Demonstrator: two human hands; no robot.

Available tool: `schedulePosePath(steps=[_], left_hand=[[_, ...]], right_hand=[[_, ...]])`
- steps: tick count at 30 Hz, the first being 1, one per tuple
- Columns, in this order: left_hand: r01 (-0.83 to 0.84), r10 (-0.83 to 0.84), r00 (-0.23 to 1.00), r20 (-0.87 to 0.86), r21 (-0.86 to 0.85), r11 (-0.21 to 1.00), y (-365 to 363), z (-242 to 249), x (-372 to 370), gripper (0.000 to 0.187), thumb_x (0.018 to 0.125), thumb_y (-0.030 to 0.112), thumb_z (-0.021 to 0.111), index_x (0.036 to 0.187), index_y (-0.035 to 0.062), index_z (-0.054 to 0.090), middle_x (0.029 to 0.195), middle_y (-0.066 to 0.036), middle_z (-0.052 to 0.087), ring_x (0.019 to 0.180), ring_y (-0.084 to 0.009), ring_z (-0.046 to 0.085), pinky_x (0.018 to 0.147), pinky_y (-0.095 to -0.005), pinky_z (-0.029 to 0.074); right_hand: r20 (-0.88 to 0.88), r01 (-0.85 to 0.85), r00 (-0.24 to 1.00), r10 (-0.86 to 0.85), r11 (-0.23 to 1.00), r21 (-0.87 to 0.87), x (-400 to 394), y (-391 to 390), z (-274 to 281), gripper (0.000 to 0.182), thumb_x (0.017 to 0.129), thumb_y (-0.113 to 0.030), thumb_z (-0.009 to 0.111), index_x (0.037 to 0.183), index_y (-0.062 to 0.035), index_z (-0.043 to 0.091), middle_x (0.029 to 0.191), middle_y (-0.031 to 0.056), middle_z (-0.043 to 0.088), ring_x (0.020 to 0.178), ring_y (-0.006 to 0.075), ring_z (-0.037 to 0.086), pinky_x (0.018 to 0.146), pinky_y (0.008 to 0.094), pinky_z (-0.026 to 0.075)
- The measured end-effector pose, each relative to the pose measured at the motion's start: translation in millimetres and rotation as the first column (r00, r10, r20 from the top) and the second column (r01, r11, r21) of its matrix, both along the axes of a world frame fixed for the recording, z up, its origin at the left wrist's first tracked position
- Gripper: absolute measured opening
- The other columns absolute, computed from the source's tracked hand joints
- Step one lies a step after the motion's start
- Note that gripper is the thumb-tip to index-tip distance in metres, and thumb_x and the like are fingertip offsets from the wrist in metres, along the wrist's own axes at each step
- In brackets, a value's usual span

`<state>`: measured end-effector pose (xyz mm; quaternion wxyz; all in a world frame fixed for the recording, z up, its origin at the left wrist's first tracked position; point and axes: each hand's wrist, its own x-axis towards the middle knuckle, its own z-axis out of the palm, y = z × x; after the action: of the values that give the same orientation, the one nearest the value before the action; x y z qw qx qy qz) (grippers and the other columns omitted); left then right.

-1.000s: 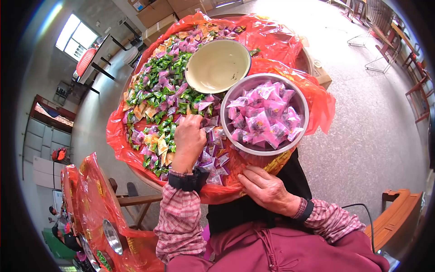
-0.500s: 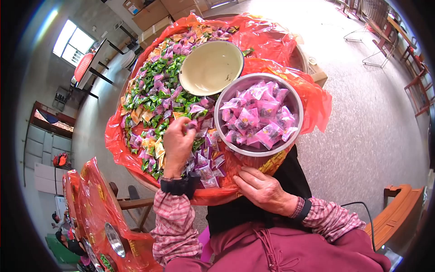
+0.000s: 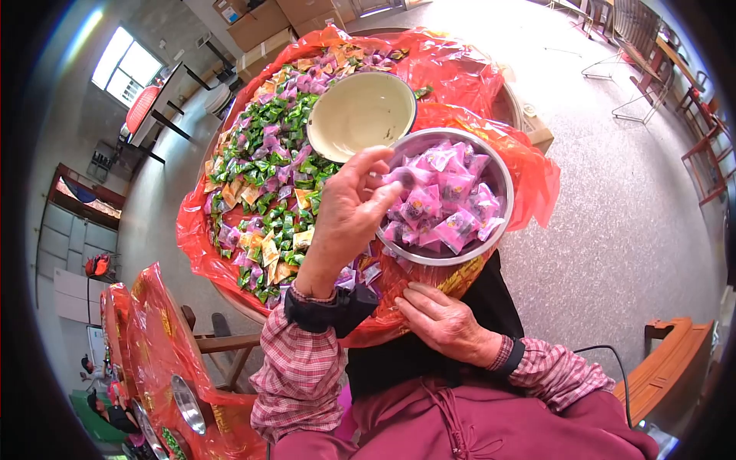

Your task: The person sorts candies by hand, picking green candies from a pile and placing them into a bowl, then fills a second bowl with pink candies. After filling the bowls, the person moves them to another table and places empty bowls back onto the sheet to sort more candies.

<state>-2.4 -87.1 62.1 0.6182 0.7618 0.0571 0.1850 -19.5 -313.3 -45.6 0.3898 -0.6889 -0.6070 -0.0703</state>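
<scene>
The round counter before me is covered with red plastic sheet, and a heap of green, purple and orange wrapped candies lies on it. A steel bowl full of pink candies stands near me, touching an empty cream bowl. My left hand pinches a pink candy over the steel bowl. My right hand lies loosely curled on the counter edge, gripping nothing.
</scene>
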Motion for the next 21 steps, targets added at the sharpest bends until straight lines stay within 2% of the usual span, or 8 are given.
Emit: schedulePosePath(steps=[2, 7, 10, 12, 13, 18, 20, 21], left_hand=[[-0.088, 0.089, 0.996, 0.006, 0.277, 0.957, -5.6, 8.4, 5.3, 0.036, 0.092, 0.006, 0.072, 0.126, -0.0005, 0.062, 0.106, -0.009, 0.065, 0.083, -0.0105, 0.065, 0.068, -0.0243, 0.054], [-0.139, 0.214, 0.973, -0.09, 0.514, 0.847, 62.5, -8.8, -5.5, 0.037, 0.085, 0.01, 0.074, 0.12, 0.0015, 0.066, 0.106, -0.013, 0.066, 0.08, -0.0205, 0.067, 0.076, -0.0339, 0.057], [-0.102, 0.364, 0.911, -0.194, 0.749, 0.654, 90.8, -30.0, -11.2, 0.035, 0.084, 0.012, 0.075, 0.117, 0.0012, 0.067, 0.109, -0.013, 0.067, 0.093, -0.0202, 0.068, 0.081, -0.0338, 0.055], [-0.076, 0.311, 0.95, -0.035, 0.939, 0.336, 93.0, -40.9, -8.7, 0.041, 0.079, 0.014, 0.075, 0.117, 0.0012, 0.067, 0.11, -0.015, 0.066, 0.103, -0.0315, 0.066, 0.089, -0.04, 0.053], [-0.005, 0.381, 0.913, -0.146, 0.93, 0.368, 92.1, -48.6, -7.6, 0.038, 0.079, 0.012, 0.071, 0.116, 0.0046, 0.068, 0.11, -0.015, 0.064, 0.108, -0.0367, 0.061, 0.093, -0.0437, 0.05], [-0.003, 0.398, 0.908, -0.13, 0.948, 0.317, 100.7, -70.7, 3.7, 0.029, 0.083, 0.013, 0.069, 0.112, 0.0114, 0.071, 0.105, -0.014, 0.064, 0.103, -0.0369, 0.063, 0.087, -0.0454, 0.052], [-0.121, 0.353, 0.934, -0.057, 0.879, 0.461, 108.9, -70.4, 1.4, 0.02, 0.085, 0.013, 0.069, 0.105, 0.0091, 0.072, 0.096, -0.013, 0.068, 0.092, -0.0373, 0.066, 0.08, -0.0438, 0.053], [-0.224, 0.308, 0.949, 0.07, 0.835, 0.502, 111.3, -70.4, -0.3, 0.009, 0.091, 0.012, 0.068, 0.096, 0.0064, 0.072, 0.084, -0.009, 0.07, 0.074, -0.0271, 0.069, 0.069, -0.038, 0.054]], right_hand=[[-0.004, 0.003, 1.0, -0.003, 1.0, 0.003, -0.1, -0.6, -1.0, 0.043, 0.083, -0.006, 0.074, 0.123, 0.0046, 0.063, 0.12, 0.0185, 0.065, 0.114, 0.0361, 0.065, 0.095, 0.0405, 0.056], [-0.005, -0.003, 1.0, 0.003, 1.0, 0.016, -0.2, -0.8, -3.3, 0.043, 0.083, -0.006, 0.074, 0.123, 0.0047, 0.063, 0.12, 0.0192, 0.065, 0.114, 0.0365, 0.065, 0.095, 0.0408, 0.057], [-0.007, 0.006, 1.0, -0.006, 1.0, 0.021, -0.9, -0.1, -4.5, 0.043, 0.083, -0.007, 0.074, 0.123, 0.0045, 0.063, 0.12, 0.0191, 0.065, 0.113, 0.036, 0.066, 0.095, 0.0404, 0.057], [0.01, 0.013, 1.0, -0.013, 1.0, 0.022, -1.6, 0.7, -5.2, 0.045, 0.081, -0.008, 0.07, 0.124, 0.0044, 0.062, 0.121, 0.0192, 0.064, 0.116, 0.0348, 0.065, 0.092, 0.0388, 0.058], [0.027, 0.018, 0.999, -0.019, 1.0, 0.022, -1.6, 1.0, -5.1, 0.048, 0.079, -0.009, 0.067, 0.125, 0.0043, 0.062, 0.122, 0.0194, 0.063, 0.118, 0.0336, 0.064, 0.09, 0.0372, 0.058], [0.044, 0.018, 0.999, -0.019, 1.0, 0.014, -1.0, 1.4, -3.3, 0.048, 0.08, -0.01, 0.067, 0.126, 0.0041, 0.062, 0.122, 0.0191, 0.063, 0.118, 0.0333, 0.064, 0.089, 0.0367, 0.059], [0.041, 0.021, 0.999, -0.021, 1.0, 0.014, -0.9, 1.1, -3.7, 0.049, 0.08, -0.01, 0.066, 0.126, 0.0041, 0.061, 0.122, 0.019, 0.063, 0.118, 0.0332, 0.064, 0.089, 0.0366, 0.059], [0.041, 0.021, 0.999, -0.021, 1.0, 0.013, -1.0, 0.9, -3.9, 0.049, 0.08, -0.01, 0.067, 0.126, 0.004, 0.061, 0.123, 0.019, 0.063, 0.118, 0.0333, 0.064, 0.089, 0.0366, 0.059]])
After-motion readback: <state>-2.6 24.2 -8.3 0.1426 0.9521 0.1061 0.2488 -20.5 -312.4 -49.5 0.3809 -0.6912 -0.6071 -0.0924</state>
